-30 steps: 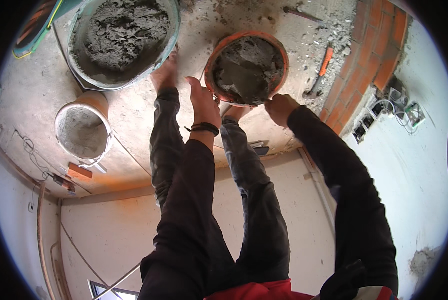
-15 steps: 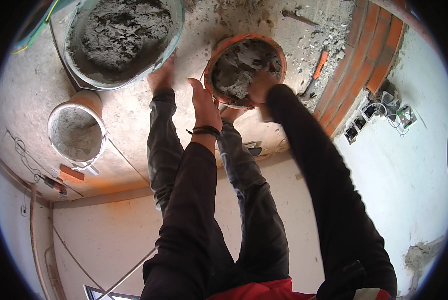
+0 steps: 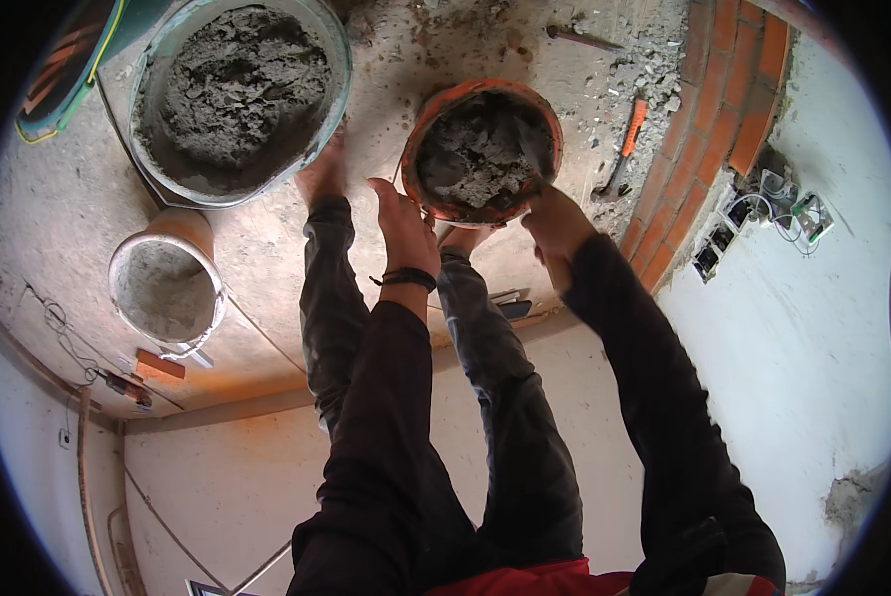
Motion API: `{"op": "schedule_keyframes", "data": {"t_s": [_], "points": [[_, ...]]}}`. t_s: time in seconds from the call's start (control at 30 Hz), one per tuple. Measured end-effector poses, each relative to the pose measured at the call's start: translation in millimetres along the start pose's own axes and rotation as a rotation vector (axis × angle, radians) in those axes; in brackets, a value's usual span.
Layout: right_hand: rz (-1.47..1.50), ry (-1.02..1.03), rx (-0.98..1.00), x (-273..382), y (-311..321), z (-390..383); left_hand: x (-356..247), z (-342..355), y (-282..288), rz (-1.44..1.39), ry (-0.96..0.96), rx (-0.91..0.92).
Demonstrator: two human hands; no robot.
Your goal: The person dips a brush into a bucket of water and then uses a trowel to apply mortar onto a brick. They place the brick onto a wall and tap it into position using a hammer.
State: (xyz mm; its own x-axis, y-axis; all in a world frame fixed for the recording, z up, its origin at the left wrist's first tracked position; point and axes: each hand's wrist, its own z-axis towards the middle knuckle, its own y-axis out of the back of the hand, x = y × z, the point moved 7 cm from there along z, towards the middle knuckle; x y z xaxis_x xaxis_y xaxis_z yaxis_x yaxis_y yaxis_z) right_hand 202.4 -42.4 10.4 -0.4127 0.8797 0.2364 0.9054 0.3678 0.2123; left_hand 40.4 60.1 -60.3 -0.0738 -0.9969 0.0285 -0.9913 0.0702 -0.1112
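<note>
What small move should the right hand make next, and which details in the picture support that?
Probably draw the trowel-like tool through the grey mix with the right hand: the tool, though blurred, seems to reach into the orange bucket, the mix looks lumpy and uneven, and the left hand is at the bucket's side, perhaps steadying it.
</note>
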Motion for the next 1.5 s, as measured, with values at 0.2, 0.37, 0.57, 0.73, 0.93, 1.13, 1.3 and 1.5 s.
{"op": "schedule_keyframes", "data": {"t_s": [0.2, 0.37, 0.57, 0.73, 0.93, 1.13, 1.3, 1.5], "points": [[-0.045, -0.181, -0.238, 38.3, -64.4, 9.5, 0.3, 8.1, 11.0, 0.014, -0.028, 0.013], [0.193, -0.006, -0.438, -2.4, -66.5, -58.6, -2.3, -0.2, 7.1, -0.094, -0.032, -0.013], [1.128, -0.397, 0.001, -42.9, -24.2, 11.3, -2.0, -14.5, -6.5, -0.093, 0.017, 0.019], [-0.196, -0.006, -0.112, 55.1, -59.3, 21.0, -3.6, -3.2, 5.1, -0.027, -0.09, -0.012], [0.757, -0.271, -0.332, 8.5, -80.6, -62.7, -1.7, -1.8, 4.2, -0.004, -0.045, 0.004], [1.566, -0.539, 0.093, -51.5, -49.8, 4.3, -0.8, -8.2, -4.7, -0.002, 0.044, 0.026], [0.162, 0.11, -0.338, 31.9, -67.8, 36.2, 1.7, 7.2, 9.3, 0.016, 0.006, 0.076], [1.022, -0.299, -0.182, 29.5, -88.4, -51.2, -4.1, 0.1, 10.3, 0.078, 0.057, 0.091]]}}
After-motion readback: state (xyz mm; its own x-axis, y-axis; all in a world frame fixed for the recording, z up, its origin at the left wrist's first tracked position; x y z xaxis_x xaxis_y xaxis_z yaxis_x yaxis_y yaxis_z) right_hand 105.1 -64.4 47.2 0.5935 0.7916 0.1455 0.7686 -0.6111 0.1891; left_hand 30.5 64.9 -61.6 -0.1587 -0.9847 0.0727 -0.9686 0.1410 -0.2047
